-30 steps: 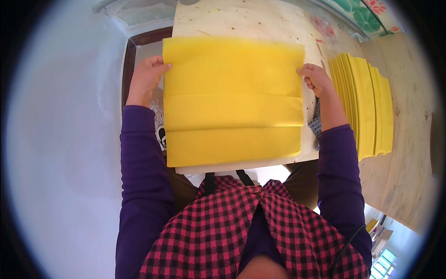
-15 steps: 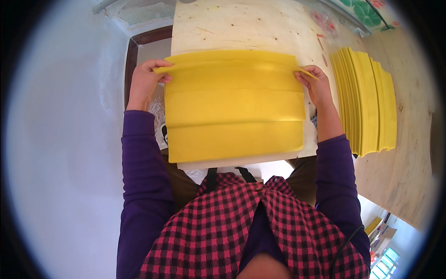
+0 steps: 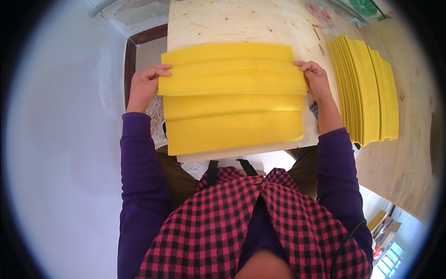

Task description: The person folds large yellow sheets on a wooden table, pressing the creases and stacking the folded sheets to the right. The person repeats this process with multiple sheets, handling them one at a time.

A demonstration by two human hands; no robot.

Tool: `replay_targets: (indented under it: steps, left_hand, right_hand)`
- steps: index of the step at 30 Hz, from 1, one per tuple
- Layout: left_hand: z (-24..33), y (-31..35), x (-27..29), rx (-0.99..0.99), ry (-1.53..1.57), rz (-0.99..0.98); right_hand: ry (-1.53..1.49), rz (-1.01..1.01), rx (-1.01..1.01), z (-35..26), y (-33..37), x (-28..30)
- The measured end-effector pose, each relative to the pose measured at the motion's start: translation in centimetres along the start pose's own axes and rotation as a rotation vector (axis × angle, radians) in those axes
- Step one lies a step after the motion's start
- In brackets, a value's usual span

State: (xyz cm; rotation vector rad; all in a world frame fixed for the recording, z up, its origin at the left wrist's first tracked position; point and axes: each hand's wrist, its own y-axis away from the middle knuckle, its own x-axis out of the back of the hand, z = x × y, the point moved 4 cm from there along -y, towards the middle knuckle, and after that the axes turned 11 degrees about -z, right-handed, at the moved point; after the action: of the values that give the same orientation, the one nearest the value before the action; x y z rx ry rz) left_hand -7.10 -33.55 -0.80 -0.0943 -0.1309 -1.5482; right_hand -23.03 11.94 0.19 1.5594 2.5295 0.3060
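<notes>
A yellow felt-like sheet (image 3: 232,128) with several crosswise creases lies in front of me on a pale wooden board. Part of it is folded over toward me, forming a raised band (image 3: 232,83) across its upper half. My left hand (image 3: 147,86) pinches the band's left end, thumb tucked below and fingers on top. At the opposite end my right hand (image 3: 317,80) grips the band between thumb and fingers. Both hands are closed on the fabric, and their thumbs are partly hidden.
The pale board (image 3: 232,23) extends beyond the sheet. To the right, a tall stack of folded yellow sheets (image 3: 364,90) rests on another wooden surface (image 3: 385,172). A white wall (image 3: 60,139) stands at the left. White shredded strands (image 3: 155,114) show beside the board's left edge.
Both hands have drawn the sheet's pinched fold toward me, so a wide band now lies over the middle. The view has shifted slightly.
</notes>
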Motion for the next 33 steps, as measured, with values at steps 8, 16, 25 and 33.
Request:
replay_targets:
  steps: [8, 16, 25, 33]
  left_hand:
    - [-0.4, -0.1, 0.2, -0.075, -0.058, 0.019]
    - [-0.6, 0.0, -0.1, -0.146, -0.121, 0.095]
    - [-0.7, 0.6, -0.7, -0.162, -0.300, 0.069]
    - [-0.7, 0.7, -0.6, -0.174, -0.324, 0.050]
  right_hand:
    - [-0.104, 0.005, 0.019, -0.1, 0.2, -0.4]
    - [-0.056, 0.029, 0.012, -0.3, 0.2, -0.5]
    - [-0.042, 0.011, 0.038, -0.3, 0.1, -0.8]
    - [-0.013, 0.031, 0.040, -0.4, 0.1, -0.9]
